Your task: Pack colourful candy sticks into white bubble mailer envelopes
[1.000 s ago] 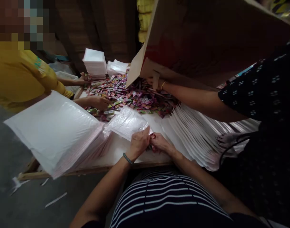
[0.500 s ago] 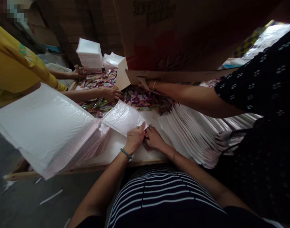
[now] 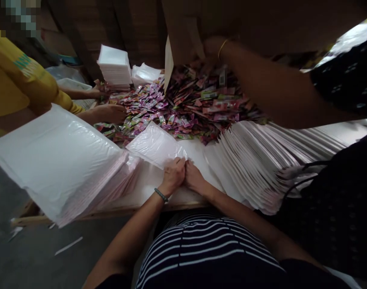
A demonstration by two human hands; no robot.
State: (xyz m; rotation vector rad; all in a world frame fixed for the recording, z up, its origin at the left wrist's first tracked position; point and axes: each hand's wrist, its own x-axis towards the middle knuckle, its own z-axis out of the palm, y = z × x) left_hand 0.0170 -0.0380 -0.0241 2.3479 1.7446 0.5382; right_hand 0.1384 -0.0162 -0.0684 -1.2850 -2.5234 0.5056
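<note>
White rectangular plastic bubble mailer (image 3: pixel 155 143) lies flat and slanting on the white, wood-edged table (image 3: pixel 135 208), just in front of a loose heap of small pink, purple and green foil packets (image 3: pixel 153 102). The left hand (image 3: pixel 175 172) has its fingers closed on the near right end of the mailer; the right hand (image 3: pixel 195 176) meets it there, fingertips hidden, so how tightly it is curled and what it grips cannot be told. Whether the mailer holds anything cannot be seen either. Over the heap, a co-worker's arm (image 3: pixel 270 90) reaches to the flap of a large brown cardboard box (image 3: pixel 255 20), its inside out of view. A leaning stack of larger white mailers (image 3: pixel 55 156) is at left, an overlapping row of white mailers (image 3: pixel 246 164) at right. Farther back sits a white plastic basket (image 3: pixel 73 84), contents unclear.
</note>
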